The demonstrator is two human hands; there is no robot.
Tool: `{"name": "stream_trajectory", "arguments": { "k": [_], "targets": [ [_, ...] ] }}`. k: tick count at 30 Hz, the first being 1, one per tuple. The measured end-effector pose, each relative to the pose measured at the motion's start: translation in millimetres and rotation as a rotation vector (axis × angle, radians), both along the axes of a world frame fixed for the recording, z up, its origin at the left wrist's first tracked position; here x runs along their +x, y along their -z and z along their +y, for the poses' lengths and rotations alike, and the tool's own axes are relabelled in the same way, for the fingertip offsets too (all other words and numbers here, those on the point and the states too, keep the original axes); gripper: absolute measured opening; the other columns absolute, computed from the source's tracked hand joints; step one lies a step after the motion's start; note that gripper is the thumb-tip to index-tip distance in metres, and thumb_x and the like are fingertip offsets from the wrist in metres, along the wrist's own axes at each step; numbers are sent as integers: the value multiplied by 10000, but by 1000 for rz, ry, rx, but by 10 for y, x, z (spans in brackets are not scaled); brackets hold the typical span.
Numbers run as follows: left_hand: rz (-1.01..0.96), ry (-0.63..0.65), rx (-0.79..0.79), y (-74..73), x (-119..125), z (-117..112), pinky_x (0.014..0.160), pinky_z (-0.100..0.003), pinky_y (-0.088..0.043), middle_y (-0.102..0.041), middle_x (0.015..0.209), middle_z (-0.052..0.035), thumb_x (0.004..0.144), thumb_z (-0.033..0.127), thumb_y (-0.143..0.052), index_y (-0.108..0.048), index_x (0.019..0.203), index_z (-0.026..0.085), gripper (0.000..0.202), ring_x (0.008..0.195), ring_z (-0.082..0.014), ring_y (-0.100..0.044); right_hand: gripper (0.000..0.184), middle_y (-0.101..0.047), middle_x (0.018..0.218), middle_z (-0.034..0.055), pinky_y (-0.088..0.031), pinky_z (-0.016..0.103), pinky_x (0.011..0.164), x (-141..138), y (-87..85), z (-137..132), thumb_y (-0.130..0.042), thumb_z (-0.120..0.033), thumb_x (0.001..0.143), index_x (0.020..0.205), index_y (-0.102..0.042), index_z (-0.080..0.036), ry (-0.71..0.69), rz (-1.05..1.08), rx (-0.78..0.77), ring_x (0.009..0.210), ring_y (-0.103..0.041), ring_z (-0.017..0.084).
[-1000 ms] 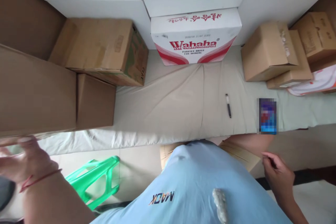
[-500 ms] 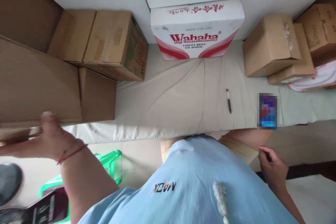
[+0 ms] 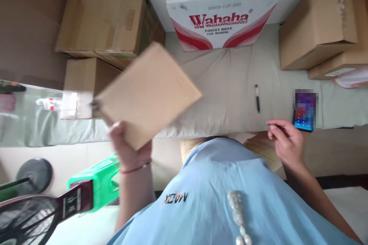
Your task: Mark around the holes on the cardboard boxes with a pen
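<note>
My left hand grips a brown clipboard by its near edge, thumb on the face towards me. The board is tilted in the air over the table edge and blurred by motion; a dark clip shows at its left corner. My right hand hovers over the table's front edge, fingers loosely bent, index finger reaching forward, and nothing shows in it. Just beyond it lies a black and white pen on the cloth. Beside the hand, to its right, is a phone with a lit, partly blurred screen.
A white and red Wahaha water carton stands at the back of the cloth-covered table. Cardboard boxes are stacked left, and more boxes right. A green stool and a dark wheel are at lower left.
My left hand has swung from the far left towards the middle, now with the clipboard raised. My right hand has come up from beside my leg to the table edge, near the phone.
</note>
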State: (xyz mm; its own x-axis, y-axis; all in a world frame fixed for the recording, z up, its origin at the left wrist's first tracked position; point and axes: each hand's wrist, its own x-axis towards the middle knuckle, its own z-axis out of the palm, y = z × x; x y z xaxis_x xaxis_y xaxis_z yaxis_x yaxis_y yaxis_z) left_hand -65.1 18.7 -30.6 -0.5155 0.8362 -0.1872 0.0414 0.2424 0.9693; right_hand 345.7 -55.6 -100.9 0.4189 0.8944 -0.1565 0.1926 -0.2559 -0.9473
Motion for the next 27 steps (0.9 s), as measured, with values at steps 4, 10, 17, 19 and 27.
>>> {"name": "stream_trajectory", "arguments": {
  "k": [4, 10, 17, 19, 27],
  "targets": [
    [-541, 20, -222, 315, 538, -64, 953, -389, -661, -791, 976, -35, 642, 515, -880, -702, 1025, 267, 490, 1100, -314, -782, 580, -737, 1406, 101, -506, 304, 562, -330, -112, 340, -688, -646, 960, 1415, -700, -286, -123, 240, 18, 666, -628, 131],
    [-783, 240, -331, 505, 818, -9, 884, -387, -694, -827, 1062, -54, 666, 464, -976, -708, 1199, 244, 635, 1044, -319, -825, 678, -814, 1127, 85, -576, 344, 583, -281, 13, 218, -561, -767, 992, 1439, -732, -288, -219, 127, -68, 758, -717, 222],
    [-922, 97, -327, 847, 626, 168, 876, -337, -698, -853, 994, -53, 797, 426, -849, -757, 1110, 166, 417, 864, -245, -831, 602, -358, 1832, 71, -627, 313, 618, -209, -351, 105, -715, -349, 1041, 1615, -578, -465, -659, 120, 136, 640, -653, 71],
    [-1006, 88, -293, 921, 601, 153, 908, -330, -690, -859, 1024, -47, 855, 422, -795, -759, 1143, 171, 384, 876, -230, -833, 646, -374, 1826, 45, -652, 312, 666, -253, -516, 159, -710, -279, 1040, 1626, -551, -499, -735, 65, 222, 708, -697, 93],
    [-1018, 241, -230, 1002, 655, -71, 904, -372, -701, -862, 1116, -61, 856, 554, -834, -797, 1147, 203, 458, 1015, -280, -833, 628, -426, 1792, -20, -661, 443, 1054, -401, -674, 268, -767, -322, 997, 1584, -605, -473, -552, 134, 316, 1529, -581, 326]
  ]
}}
